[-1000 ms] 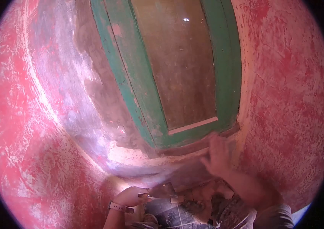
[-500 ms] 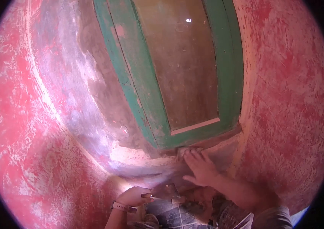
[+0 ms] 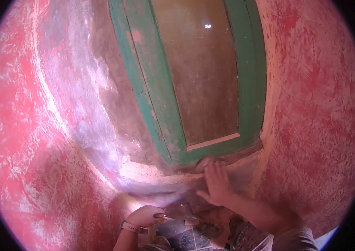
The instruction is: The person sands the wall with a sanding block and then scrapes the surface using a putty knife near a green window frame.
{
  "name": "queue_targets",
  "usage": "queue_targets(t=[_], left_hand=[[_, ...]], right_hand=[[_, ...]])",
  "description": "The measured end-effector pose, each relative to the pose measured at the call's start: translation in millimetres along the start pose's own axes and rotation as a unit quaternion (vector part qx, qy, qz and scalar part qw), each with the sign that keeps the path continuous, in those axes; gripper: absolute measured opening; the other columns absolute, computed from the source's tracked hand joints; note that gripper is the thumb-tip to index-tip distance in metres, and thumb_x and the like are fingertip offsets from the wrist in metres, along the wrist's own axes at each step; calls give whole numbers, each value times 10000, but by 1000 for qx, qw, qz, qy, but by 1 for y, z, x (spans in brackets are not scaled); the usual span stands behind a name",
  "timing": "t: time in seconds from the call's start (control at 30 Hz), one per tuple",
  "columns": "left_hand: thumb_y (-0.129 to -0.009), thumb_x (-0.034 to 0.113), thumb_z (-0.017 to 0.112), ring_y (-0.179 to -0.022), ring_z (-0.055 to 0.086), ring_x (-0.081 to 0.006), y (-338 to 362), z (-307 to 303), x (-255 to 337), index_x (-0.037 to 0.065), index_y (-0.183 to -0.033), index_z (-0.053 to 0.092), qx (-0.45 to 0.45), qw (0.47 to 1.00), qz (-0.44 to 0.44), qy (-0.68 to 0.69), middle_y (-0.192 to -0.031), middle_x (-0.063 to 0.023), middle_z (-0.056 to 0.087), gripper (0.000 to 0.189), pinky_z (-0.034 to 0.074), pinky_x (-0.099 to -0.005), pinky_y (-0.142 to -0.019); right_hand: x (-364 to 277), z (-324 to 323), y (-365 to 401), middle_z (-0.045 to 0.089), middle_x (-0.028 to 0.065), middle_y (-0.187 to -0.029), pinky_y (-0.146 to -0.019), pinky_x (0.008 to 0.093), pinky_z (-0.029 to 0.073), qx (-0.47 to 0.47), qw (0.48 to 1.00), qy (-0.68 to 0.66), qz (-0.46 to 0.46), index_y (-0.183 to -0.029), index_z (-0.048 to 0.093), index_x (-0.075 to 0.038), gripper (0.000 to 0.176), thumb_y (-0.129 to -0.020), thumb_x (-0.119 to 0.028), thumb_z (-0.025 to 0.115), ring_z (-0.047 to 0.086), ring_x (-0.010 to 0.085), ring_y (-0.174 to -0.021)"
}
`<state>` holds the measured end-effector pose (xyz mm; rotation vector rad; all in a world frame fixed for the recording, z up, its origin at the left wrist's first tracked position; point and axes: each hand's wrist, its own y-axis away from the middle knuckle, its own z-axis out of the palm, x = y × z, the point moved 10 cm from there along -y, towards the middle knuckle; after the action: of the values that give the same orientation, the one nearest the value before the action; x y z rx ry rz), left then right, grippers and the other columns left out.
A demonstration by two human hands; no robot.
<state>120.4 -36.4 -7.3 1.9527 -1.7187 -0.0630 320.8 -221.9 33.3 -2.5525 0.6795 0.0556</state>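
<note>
My right hand (image 3: 219, 184) reaches up to the sill below the green window frame (image 3: 198, 156). Its fingertips rest on a small, dull brown piece (image 3: 204, 164) pressed against the sill, too blurred to name. My left hand (image 3: 145, 216), with a watch on its wrist, is lower and to the left, wrapped round the handle of a flat trowel-like tool (image 3: 180, 211). The tool's dark plate lies to the right of that hand, just under the sill (image 3: 185, 184).
Rough red wall (image 3: 319, 104) curves round on the right, and more red wall (image 3: 27, 167) stands on the left. Bare grey and brown plaster (image 3: 114, 100) borders the frame. Dark floor tiles (image 3: 190, 240) show at the bottom.
My right hand has tilted more upright, its fingertips slightly to the right along the sill with the piece. My left hand stays nearly in place with the tool.
</note>
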Motion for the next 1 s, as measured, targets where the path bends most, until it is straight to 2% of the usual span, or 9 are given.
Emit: queue_targets(t=[0.07,0.17,0.27,0.37,0.57,0.67,0.83,0.93,1.0], left_hand=[[-984,412,790,-1138,747,-372,-1,1,-5,72,-1339,751,16,999,10,28,-1325,-159,767,494,582,-424,-989],[-983,427,788,-1118,745,-382,9,4,-18,75,-1346,748,36,997,-8,73,-1283,-170,774,507,582,-429,-971],[-980,443,789,-1118,739,-395,16,0,-28,75,-1357,740,50,996,-27,74,-1266,-182,773,529,582,-430,-966],[-975,455,794,-1151,731,-399,17,-9,-18,71,-1356,740,22,996,-53,62,-1303,-183,762,543,581,-425,-989],[-968,459,801,-1140,740,-389,-2,1,-7,77,-1356,743,39,999,8,19,-1320,-164,762,548,582,-425,-988],[-970,438,806,-1131,747,-376,-2,1,-11,83,-1363,746,51,998,3,47,-1329,-157,763,533,582,-424,-986],[-976,389,805,-1143,750,-362,11,-6,-11,90,-1374,747,29,997,-47,53,-1339,-159,761,500,580,-424,-997],[-979,382,800,-1146,748,-367,18,-7,-16,83,-1370,746,43,996,-42,60,-1331,-168,762,496,581,-431,-995],[-979,391,797,-1146,745,-376,19,-7,-21,75,-1362,747,70,995,-21,68,-1324,-175,763,498,582,-437,-989]], right_hand=[[-27,17,6,240,361,-1732,-1317,663,149,-21,991,-21,-127,-1677,216,112,1041,-1001,-534,673,211,546,-1619],[46,-20,6,255,368,-1725,-1316,660,143,15,999,21,37,-1677,207,117,1046,-1000,-528,675,218,551,-1616],[123,-20,34,208,374,-1741,-1321,643,133,194,969,65,141,-1679,193,121,1050,-1000,-518,676,188,547,-1628],[119,-26,29,154,384,-1753,-1332,626,108,174,958,10,229,-1677,180,128,1052,-1007,-522,664,157,543,-1638],[-6,8,2,144,351,-1772,-1342,608,127,-59,998,3,11,-1684,208,106,1088,-990,-595,665,136,513,-1657],[-33,40,20,196,352,-1755,-1336,610,161,-68,988,-5,-136,-1679,235,96,1084,-991,-634,646,178,502,-1648],[54,-16,11,188,366,-1748,-1343,596,136,-31,992,-5,119,-1682,158,127,1045,-1016,-493,671,180,498,-1645],[129,-16,37,87,371,-1772,-1355,579,81,182,947,-25,264,-1698,103,117,1105,-999,-518,677,77,499,-1670],[131,-13,34,48,390,-1766,-1350,600,58,176,947,-30,266,-1693,68,130,1139,-997,-536,676,43,513,-1668]])
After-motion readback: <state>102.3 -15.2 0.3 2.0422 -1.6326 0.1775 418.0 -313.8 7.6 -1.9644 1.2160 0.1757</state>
